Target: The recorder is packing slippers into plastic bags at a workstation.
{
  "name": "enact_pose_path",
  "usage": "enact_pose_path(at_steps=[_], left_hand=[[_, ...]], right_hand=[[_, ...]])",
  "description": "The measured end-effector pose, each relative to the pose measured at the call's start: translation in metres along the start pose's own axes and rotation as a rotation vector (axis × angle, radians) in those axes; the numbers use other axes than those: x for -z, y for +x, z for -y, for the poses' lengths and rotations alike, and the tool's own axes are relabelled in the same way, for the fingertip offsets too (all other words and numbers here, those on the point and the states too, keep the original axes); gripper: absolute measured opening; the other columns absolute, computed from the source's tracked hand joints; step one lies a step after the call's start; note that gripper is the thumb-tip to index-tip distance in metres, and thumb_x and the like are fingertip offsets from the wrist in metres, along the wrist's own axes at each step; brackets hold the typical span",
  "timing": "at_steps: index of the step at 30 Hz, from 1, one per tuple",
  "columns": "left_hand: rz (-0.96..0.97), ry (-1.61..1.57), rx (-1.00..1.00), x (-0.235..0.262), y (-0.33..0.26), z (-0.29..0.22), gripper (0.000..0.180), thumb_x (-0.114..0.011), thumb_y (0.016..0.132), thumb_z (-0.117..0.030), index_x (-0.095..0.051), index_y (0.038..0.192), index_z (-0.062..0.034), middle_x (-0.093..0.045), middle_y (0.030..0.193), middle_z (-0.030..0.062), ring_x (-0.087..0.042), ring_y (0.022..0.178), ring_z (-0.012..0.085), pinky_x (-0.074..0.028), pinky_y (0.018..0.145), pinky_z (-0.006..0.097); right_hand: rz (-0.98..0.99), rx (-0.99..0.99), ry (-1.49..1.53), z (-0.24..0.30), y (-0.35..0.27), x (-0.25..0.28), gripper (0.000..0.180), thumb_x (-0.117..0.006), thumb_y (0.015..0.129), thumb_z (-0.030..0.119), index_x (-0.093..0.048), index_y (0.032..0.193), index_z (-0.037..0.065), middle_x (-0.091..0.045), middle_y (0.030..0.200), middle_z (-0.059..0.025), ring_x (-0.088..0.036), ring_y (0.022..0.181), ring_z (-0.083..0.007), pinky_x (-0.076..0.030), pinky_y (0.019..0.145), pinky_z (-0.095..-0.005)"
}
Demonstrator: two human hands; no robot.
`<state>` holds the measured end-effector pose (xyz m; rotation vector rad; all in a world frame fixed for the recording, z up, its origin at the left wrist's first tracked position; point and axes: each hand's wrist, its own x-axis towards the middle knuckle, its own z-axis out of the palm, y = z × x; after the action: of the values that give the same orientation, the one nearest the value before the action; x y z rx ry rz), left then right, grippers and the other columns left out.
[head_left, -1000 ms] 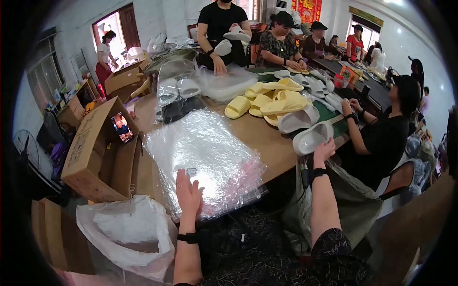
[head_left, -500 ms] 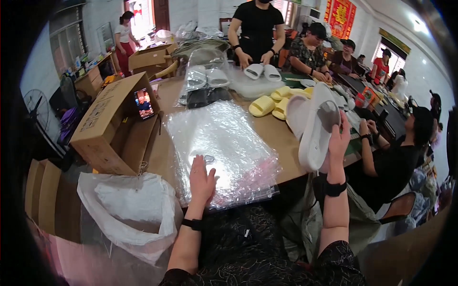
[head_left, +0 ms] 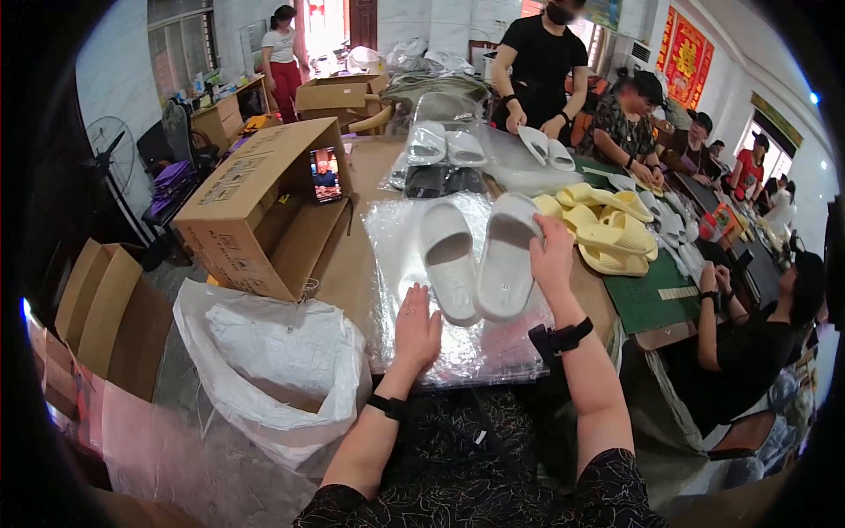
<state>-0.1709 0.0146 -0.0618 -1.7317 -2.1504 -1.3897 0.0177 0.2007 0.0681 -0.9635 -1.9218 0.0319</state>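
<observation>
A pair of pale grey slide sandals, the left one [head_left: 451,264] and the right one [head_left: 508,255], is over a stack of clear plastic bags [head_left: 396,264] in front of me. My right hand [head_left: 553,258] grips the right sandal along its outer side; its thumb side is partly hidden. My left hand [head_left: 416,333] lies flat on the bags with fingers stretched out, just below the left sandal, and holds nothing. Whether the sandals rest on the bags or are held slightly above them, I cannot tell.
Yellow slides [head_left: 612,224] are piled to the right on a green mat [head_left: 651,299]. Bagged slides [head_left: 446,145] lie beyond the bags. To the left stand an open cardboard box [head_left: 255,189] with a phone [head_left: 325,173] and a white sack [head_left: 264,370]. Co-workers sit and stand around the table.
My right hand has brought the pale sandals from the right side to over the plastic bags. My left hand stays flat on the bags. The whole view has shifted.
</observation>
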Motion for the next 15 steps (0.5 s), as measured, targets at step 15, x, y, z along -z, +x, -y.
enact_pose_path(at_steps=[15], left_hand=[[-0.021, 0.040, -0.046, -0.001, 0.002, -0.002, 0.058, -0.056, 0.091, -0.022, -0.038, 0.140, 0.0053, -0.042, 0.141, 0.0305, -0.039, 0.133, 0.0442, -0.030, 0.112, 0.047]], right_hand=[[0.067, 0.162, -0.211, -0.012, 0.008, -0.060, 0.035, -0.065, 0.080, 0.011, -0.064, 0.115, 0.011, -0.058, 0.118, -0.0083, -0.052, 0.111, -0.0297, -0.046, 0.092, -0.0411]])
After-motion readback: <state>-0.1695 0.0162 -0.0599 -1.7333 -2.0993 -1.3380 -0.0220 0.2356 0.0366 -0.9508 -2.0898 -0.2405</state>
